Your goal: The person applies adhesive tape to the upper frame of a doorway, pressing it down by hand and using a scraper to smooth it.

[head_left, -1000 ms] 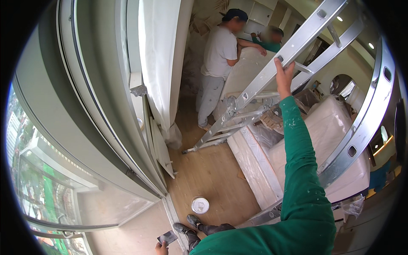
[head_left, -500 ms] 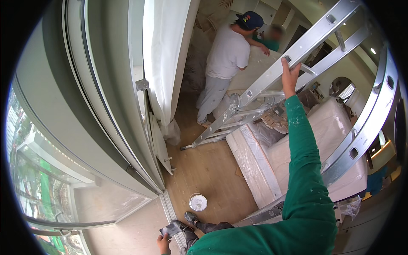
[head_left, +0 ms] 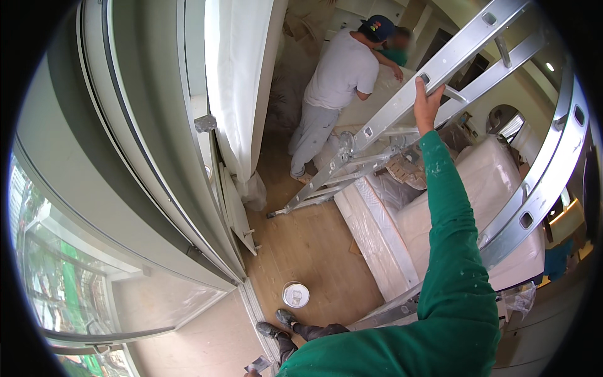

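Note:
My right hand (head_left: 428, 108) reaches up in a green, paint-spotted sleeve and grips a side rail of the aluminium ladder (head_left: 392, 108). The ladder is folded at its hinges and spans the right half of the view. Down at the lower edge, only a bit of my left hand (head_left: 252, 373) shows. It holds a flat, greyish rectangular piece (head_left: 258, 363), perhaps a scraper blade, whose exact kind I cannot make out. A round white bucket (head_left: 296, 295) with something pale in it stands on the floor in front of my shoes (head_left: 286, 316).
A person in a white shirt (head_left: 342, 72) leans over a pale surface beyond the ladder, with another person in green (head_left: 398, 50) behind. Plastic-wrapped mattresses (head_left: 465, 195) lie at right. A white curtain (head_left: 235, 94) and sliding door frames (head_left: 157, 157) line the left, beside a door track (head_left: 254, 308).
My left hand and the flat piece have dropped toward the lower edge, mostly out of view. My right hand keeps its hold on the ladder. The view has shifted slightly.

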{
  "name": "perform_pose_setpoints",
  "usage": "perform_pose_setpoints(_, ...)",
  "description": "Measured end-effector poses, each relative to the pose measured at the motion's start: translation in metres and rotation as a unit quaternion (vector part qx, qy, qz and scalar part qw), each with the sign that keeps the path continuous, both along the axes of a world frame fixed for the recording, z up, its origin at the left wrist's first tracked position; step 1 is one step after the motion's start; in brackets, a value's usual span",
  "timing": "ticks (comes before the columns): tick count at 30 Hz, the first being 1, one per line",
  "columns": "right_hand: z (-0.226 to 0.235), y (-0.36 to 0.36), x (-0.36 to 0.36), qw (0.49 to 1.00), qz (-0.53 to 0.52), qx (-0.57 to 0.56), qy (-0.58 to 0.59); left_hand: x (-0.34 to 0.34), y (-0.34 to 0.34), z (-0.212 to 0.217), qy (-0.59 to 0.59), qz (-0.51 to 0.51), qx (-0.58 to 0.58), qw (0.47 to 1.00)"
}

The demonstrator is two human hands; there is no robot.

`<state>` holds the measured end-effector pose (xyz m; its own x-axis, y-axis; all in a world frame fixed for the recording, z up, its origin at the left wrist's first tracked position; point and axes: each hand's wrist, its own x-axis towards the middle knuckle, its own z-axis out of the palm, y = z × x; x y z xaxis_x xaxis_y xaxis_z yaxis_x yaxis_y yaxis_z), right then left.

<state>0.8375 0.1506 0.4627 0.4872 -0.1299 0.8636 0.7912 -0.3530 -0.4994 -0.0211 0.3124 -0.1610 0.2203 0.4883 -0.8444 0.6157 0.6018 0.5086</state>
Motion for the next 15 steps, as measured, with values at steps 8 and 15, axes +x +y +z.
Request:
perform_pose_setpoints(8,0.000,-0.007,0.003,1.000,0.019,-0.009,-0.008,0.001,0.009,0.000,-0.034,-0.058,0.036,0.997)
perform_pose_setpoints(15,0.000,-0.004,-0.002,1.000,-0.008,-0.019,-0.001,0.006,0.014,-0.001,-0.024,-0.059,0.061,0.996)
